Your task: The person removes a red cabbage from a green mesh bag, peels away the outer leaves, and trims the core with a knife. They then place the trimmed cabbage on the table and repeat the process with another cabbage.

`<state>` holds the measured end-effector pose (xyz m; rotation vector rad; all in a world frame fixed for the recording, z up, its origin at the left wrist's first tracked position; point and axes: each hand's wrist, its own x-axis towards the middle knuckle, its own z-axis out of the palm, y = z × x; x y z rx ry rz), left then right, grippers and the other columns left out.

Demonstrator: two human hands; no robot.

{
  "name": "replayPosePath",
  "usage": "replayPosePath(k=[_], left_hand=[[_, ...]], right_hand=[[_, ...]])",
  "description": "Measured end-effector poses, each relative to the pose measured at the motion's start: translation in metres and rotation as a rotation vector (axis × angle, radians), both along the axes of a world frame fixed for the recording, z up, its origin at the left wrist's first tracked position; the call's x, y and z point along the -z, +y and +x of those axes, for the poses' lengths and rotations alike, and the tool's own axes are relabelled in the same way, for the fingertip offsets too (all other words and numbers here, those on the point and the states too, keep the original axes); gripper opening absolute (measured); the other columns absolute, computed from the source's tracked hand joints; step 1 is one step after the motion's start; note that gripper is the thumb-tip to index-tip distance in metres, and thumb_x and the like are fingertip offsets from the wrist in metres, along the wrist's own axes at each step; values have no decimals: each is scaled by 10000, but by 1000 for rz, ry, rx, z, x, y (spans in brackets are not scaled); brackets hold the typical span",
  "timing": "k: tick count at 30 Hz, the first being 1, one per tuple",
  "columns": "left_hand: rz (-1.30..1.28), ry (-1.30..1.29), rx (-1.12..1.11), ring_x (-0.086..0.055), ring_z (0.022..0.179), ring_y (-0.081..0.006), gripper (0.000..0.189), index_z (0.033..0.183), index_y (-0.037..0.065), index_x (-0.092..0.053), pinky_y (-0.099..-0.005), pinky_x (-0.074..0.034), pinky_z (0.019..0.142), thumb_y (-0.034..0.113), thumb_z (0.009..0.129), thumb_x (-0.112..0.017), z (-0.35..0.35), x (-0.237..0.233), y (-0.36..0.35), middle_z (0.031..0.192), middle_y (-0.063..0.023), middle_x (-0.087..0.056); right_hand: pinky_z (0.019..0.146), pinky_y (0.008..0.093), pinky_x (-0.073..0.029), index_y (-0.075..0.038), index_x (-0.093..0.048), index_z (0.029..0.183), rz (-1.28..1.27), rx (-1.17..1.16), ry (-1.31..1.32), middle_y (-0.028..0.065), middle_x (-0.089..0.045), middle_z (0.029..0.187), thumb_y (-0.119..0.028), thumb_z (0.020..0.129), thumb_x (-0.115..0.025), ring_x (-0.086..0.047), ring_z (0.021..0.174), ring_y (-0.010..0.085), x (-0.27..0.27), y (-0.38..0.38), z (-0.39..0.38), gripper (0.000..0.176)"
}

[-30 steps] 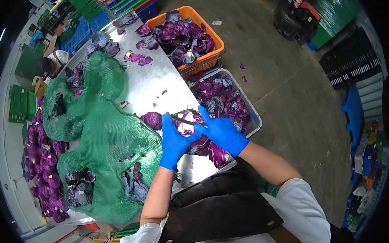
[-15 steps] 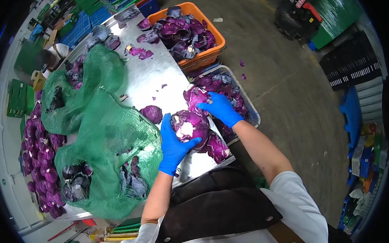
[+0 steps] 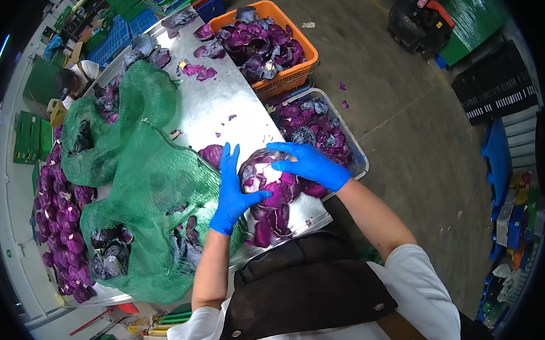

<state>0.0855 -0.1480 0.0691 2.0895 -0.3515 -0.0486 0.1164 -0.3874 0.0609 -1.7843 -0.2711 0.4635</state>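
Observation:
A large red cabbage (image 3: 277, 183) with a pale patch on top rests near the table's right edge, between my two blue-gloved hands. My left hand (image 3: 232, 195) steadies its left side, thumb across the cabbage and fingers stretched upward. My right hand (image 3: 313, 164) grips the upper right side, its fingertips on the top. Loose purple outer leaves (image 3: 269, 225) spread below the cabbage towards the front edge. A smaller red cabbage (image 3: 211, 155) sits just behind my left fingers, partly hidden.
Green mesh sacks (image 3: 158, 193) with cabbages cover the table's (image 3: 221, 105) left part. Many cabbages (image 3: 62, 228) are piled beyond. To the right stand a grey-rimmed bin (image 3: 358, 154) and an orange crate (image 3: 306, 47), both full of leaves. A person (image 3: 74, 81) is at the far left.
My right hand has come back from the bin side onto the cabbage; the purple leaf piece it held is gone from it. The cabbage has turned, and leaves now lie in front of it.

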Motion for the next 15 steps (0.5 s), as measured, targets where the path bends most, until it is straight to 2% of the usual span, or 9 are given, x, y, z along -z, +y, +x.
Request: replayPosePath(k=[2,3,4,6,7,10,11,14,15], left_hand=[[38,-16,-215,-212,1474,-388,1162,1521,16,-280,-452,-210,1203,314,604,-927,-27,-5,-6,1587,-258,-187],[-20,12,-256,-213,1470,-402,1162,1520,2,-266,-465,-210,1200,351,624,-919,-42,-1,-15,1582,-272,-181],[-81,39,-299,-214,1465,-416,1165,1519,-12,-253,-478,-210,1198,388,645,-910,-54,2,-26,1577,-286,-176],[251,-21,-254,-183,1457,-473,1286,1539,-28,-140,-529,-203,1182,511,639,-884,-58,-13,-48,1571,-331,-124],[278,-21,-274,-177,1458,-474,1305,1540,-30,-124,-528,-199,1184,514,630,-886,-53,-10,-49,1573,-333,-119],[288,-27,-257,-188,1468,-439,1339,1539,-42,-115,-495,-205,1192,503,604,-904,-33,-1,-45,1581,-292,-169],[302,-52,-255,-206,1463,-432,1338,1535,-52,-116,-483,-219,1191,494,603,-905,-29,5,-42,1580,-279,-188],[211,50,-244,-227,1441,-461,1341,1523,-68,-119,-513,-210,1184,471,589,-916,-19,7,-36,1554,-325,-200],[252,63,-231,-246,1428,-469,1355,1522,-63,-130,-510,-225,1180,486,569,-922,-18,6,-36,1547,-321,-217]], right_hand=[[939,323,-504,-26,-577,1314,-55,73,57,119,-677,1188,-351,842,-780,-651,1035,175,-13,-10,-10,608],[835,339,-539,-37,-598,1255,-14,164,-22,133,-712,1035,-354,807,-814,-700,940,206,-7,-8,-20,590],[822,340,-541,-35,-596,1241,-79,207,-26,129,-712,1018,-356,797,-823,-704,932,209,-8,-5,-27,592],[796,341,-546,-31,-593,1211,-208,278,-32,121,-713,983,-360,777,-839,-712,915,215,-12,5,-39,598],[744,365,-552,-41,-560,1227,-225,269,-52,158,-706,974,-457,785,-806,-721,882,273,-10,6,-42,655],[703,399,-551,-53,-508,1301,-502,211,-127,202,-698,982,-572,806,-728,-710,841,335,-17,2,-42,750],[666,432,-547,-57,-411,1423,-540,163,-146,217,-694,969,-641,854,-613,-695,807,371,-28,0,-40,840],[642,435,-546,-48,-320,1500,-729,-32,-127,189,-707,907,-622,912,-539,-697,783,360,-37,7,-37,850],[694,459,-547,-40,-275,1526,-768,-76,-64,178,-711,877,-630,947,-457,-695,784,368,-45,10,-34,847]])
